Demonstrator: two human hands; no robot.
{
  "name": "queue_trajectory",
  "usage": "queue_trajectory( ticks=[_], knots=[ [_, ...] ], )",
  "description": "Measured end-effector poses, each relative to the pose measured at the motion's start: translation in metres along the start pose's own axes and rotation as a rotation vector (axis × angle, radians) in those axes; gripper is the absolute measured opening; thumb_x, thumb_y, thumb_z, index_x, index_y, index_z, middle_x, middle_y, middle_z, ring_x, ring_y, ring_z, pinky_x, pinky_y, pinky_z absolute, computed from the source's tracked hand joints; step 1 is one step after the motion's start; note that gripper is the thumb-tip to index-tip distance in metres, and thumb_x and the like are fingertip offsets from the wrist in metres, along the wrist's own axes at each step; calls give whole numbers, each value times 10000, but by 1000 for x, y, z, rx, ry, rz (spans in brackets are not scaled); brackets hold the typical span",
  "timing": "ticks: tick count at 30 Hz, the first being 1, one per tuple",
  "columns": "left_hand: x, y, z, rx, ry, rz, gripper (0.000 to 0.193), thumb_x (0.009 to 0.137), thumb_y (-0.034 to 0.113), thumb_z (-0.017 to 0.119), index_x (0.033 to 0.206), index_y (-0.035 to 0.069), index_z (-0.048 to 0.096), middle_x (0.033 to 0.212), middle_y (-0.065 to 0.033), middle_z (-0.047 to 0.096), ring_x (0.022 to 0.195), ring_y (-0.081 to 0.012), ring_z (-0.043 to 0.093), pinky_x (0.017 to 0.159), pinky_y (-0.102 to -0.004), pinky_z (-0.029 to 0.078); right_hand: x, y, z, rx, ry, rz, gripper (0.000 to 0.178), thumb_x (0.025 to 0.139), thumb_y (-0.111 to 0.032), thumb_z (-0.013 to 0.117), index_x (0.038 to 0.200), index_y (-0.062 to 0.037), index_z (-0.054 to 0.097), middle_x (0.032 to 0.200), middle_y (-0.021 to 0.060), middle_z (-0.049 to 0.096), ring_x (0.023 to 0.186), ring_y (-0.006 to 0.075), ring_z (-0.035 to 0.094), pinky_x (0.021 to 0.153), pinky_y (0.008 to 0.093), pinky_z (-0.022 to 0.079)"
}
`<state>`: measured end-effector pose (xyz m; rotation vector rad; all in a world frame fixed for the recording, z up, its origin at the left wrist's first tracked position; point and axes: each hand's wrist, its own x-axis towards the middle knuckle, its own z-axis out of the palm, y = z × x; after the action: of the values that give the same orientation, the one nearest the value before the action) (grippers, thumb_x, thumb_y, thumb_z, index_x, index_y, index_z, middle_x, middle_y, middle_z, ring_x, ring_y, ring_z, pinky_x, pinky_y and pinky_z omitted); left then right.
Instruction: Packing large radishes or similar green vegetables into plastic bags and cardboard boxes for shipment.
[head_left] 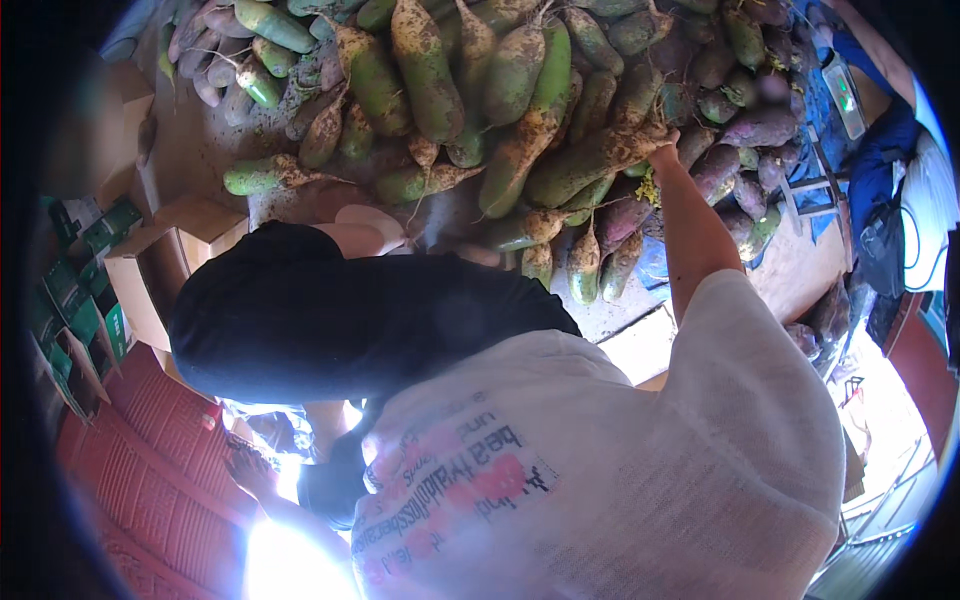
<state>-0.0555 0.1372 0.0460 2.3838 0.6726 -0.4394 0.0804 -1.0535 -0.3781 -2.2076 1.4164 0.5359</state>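
My right hand point(664, 150) is closed around the thin, soil-covered root end of a large green radish point(575, 172). The radish slants down to the left over the near edge of a heap of green radishes point(425, 75). Beside my right wrist are some yellow leaf bits point(648, 188) and purple-skinned radishes point(715, 168). My left hand point(250, 470) is low on the left, away from the heap, dim beside a bright patch of glare. Its fingers look spread, with nothing visible in them. My bent leg in black trousers point(330, 320) lies between that hand and the heap.
Open cardboard boxes point(150, 270) and green cartons point(75, 310) stand at the left, by a red patterned surface point(140, 460). At the far right are a device with a green-lit display point(845, 95), a metal frame point(815, 190) and another person in blue point(885, 150).
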Motion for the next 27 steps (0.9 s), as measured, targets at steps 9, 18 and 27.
queue_trajectory(
  ticks=[9,18,27],
  knots=[
    [-24,62,-51,-618,519,-234,600,989,143,513,1535,187,265,1535,-186,336,1399,-359,376,1114,-485,399,-151,-93,-95,584,415,-404,771,720,-94,801,1363,-56,378,1207,121,589,1105,242,583,955,349,466],
    [-20,66,-36,-507,443,-87,575,1011,159,462,1536,180,228,1531,-149,365,1394,-357,378,1118,-517,372,-195,-214,-202,1222,-488,-262,509,925,-219,644,1375,-62,466,1260,109,593,1155,248,579,958,384,480],
    [-53,31,-35,-120,349,118,611,994,120,475,1549,136,222,1525,-147,382,1403,-335,375,1134,-475,363,-220,-308,-135,623,-736,-144,644,901,-340,644,1443,-74,419,1344,141,566,1180,341,586,995,458,477]
  ],
)
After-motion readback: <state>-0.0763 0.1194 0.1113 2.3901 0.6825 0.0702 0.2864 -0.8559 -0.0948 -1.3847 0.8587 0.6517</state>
